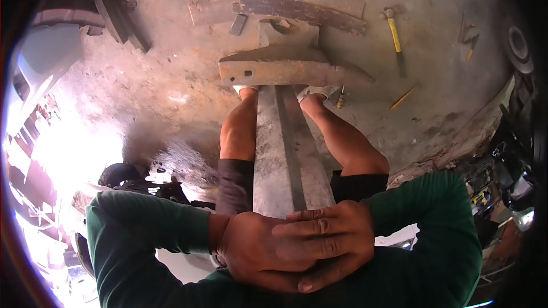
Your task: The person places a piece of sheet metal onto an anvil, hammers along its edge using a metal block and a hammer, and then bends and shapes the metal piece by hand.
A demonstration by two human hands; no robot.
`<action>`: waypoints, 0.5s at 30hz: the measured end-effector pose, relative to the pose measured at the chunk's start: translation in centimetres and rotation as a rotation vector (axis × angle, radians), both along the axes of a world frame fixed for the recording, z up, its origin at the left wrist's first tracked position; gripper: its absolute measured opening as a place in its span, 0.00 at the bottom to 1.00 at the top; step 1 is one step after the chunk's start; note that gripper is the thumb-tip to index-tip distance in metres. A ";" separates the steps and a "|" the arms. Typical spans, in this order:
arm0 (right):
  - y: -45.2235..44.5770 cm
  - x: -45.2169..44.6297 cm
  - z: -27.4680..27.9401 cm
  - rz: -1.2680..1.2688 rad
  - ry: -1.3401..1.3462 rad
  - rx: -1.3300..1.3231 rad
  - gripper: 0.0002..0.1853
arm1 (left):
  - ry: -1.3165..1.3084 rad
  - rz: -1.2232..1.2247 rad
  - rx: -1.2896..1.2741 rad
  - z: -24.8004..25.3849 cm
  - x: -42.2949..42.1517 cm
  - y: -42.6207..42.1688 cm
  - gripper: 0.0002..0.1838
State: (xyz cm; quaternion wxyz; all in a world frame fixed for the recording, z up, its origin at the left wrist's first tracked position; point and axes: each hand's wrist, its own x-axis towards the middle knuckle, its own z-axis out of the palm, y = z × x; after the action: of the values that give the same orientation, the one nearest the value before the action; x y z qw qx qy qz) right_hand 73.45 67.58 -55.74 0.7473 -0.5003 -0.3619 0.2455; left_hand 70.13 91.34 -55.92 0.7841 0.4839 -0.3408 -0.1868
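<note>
My left hand lies near my body, at the near end of a long grey metal beam. Over its back rests my right hand, with fingers stretched out flat. The right hand hides the fingers of the left. The beam runs away from me between my legs, a dark stripe along its length. At its far end stands a rusty anvil, its pointed horn to the right and a square hole in its side. Whether the hands touch the beam cannot be made out.
A hammer with a yellow handle lies on the floor at right, near a thin wooden stick. Behind the anvil are a worn curved board and a small grey block. Dark curved metal pieces lie at upper left.
</note>
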 end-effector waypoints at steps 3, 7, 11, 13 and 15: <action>-0.1 0.4 -0.2 -0.002 0.006 -0.020 0.17 | 0.018 0.007 0.055 0.1 0.5 0.4 0.17; -0.6 0.4 -0.2 -0.021 -0.013 -0.031 0.17 | -0.009 0.003 0.072 0.3 0.6 0.2 0.16; -0.7 0.1 -0.9 -0.045 0.017 -0.019 0.16 | 0.047 -0.038 0.097 0.2 0.7 0.0 0.15; -0.9 -0.2 -0.7 -0.060 0.030 -0.028 0.16 | 0.090 -0.071 0.065 0.3 0.6 -0.5 0.14; -1.0 -0.1 -0.8 -0.076 0.027 -0.030 0.15 | 0.116 -0.103 0.040 0.0 1.0 -1.0 0.14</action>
State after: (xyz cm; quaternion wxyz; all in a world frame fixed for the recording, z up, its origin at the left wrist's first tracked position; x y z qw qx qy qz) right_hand 73.38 66.55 -56.57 0.7533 -0.5216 -0.3286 0.2292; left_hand 71.16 90.30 -55.94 0.7820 0.4696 -0.3154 -0.2615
